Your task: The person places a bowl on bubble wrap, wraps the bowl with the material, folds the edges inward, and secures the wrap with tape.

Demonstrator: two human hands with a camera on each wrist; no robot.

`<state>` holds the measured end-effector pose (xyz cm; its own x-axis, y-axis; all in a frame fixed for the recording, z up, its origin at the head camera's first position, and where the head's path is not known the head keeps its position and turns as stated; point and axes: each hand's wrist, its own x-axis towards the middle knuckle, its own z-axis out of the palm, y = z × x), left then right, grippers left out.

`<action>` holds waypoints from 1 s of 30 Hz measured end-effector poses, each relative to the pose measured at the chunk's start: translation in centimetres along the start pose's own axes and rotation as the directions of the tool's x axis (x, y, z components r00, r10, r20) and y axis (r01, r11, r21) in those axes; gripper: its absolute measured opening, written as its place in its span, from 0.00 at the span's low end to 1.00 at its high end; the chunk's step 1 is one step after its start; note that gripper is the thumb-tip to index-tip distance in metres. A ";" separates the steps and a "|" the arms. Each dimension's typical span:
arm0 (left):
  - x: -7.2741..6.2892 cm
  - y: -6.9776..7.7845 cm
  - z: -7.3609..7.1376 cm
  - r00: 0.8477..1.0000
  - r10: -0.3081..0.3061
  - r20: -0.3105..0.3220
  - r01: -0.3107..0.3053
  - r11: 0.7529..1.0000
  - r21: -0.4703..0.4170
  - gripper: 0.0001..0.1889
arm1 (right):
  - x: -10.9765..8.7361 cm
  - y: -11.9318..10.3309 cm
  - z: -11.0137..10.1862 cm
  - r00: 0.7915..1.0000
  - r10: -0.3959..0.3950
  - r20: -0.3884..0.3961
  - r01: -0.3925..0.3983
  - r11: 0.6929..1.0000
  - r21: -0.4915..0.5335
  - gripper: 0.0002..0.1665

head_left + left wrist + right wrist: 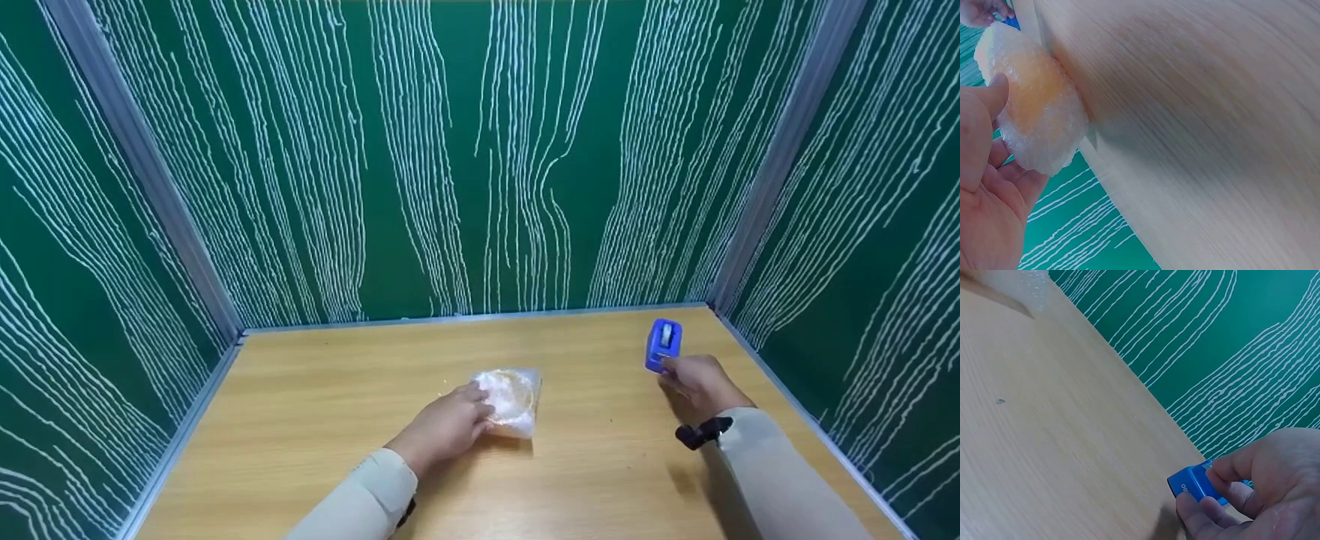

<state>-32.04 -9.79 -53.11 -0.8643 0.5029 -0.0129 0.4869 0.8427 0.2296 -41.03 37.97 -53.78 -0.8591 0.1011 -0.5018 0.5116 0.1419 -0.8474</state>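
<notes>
A bubble-wrapped bundle (pixel 512 401) with something yellow-orange showing through sits near the middle of the table in the head view. My left hand (pixel 448 420) grips its left side, the thumb (pixel 999 93) on one face and the other fingers behind it in the left wrist view. On the far right is a blue tape dispenser (pixel 664 345), a roll visible in its top. My right hand (pixel 703 384) holds the dispenser's near end. In the right wrist view, thumb and fingers close round the blue body (pixel 1199 482), hiding part of it.
The wooden table (pixel 315 420) is bounded by green walls (pixel 405 247) with wavy white lines. Grey metal posts (pixel 780 157) stand at the back corners. A dark band (pixel 703 433) is on my right wrist. A small dark speck (pixel 1000 401) marks the tabletop.
</notes>
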 end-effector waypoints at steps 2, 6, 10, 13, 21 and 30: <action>0.0 0.0 0.0 1.000 -0.004 0.002 0.004 1.000 -0.008 0.21 | -0.1 0.1 0.1 1.000 0.003 -0.010 -0.003 1.000 -0.017 0.44; -0.1 0.0 0.0 1.000 -0.010 0.002 0.010 1.000 -0.024 0.21 | -0.1 0.2 0.2 0.999 0.004 -0.034 -0.006 0.998 -0.059 0.43; 0.0 0.0 0.0 1.000 -0.008 -0.005 0.007 0.999 -0.039 0.21 | 0.1 0.4 0.4 0.999 -0.004 -0.050 0.000 0.996 -0.090 0.42; 0.0 0.0 0.0 1.000 0.001 -0.014 -0.001 1.000 -0.027 0.20 | 0.2 0.5 0.5 0.999 -0.006 -0.048 0.001 0.994 -0.107 0.42; -0.1 0.0 0.0 0.999 0.014 -0.029 -0.014 1.000 0.011 0.21 | 0.8 0.8 0.5 0.999 -0.006 -0.049 -0.001 0.987 -0.158 0.42; -0.2 0.1 0.0 1.000 0.002 -0.021 -0.002 1.000 -0.030 0.21 | 0.6 0.9 0.4 0.999 -0.012 -0.051 0.003 0.983 -0.181 0.41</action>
<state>-31.86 -9.84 -53.08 -0.8659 0.5002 0.0081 0.4851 0.8354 0.2585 -41.07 37.75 -54.90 -0.8634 0.1499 -0.4817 0.5034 0.3185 -0.8032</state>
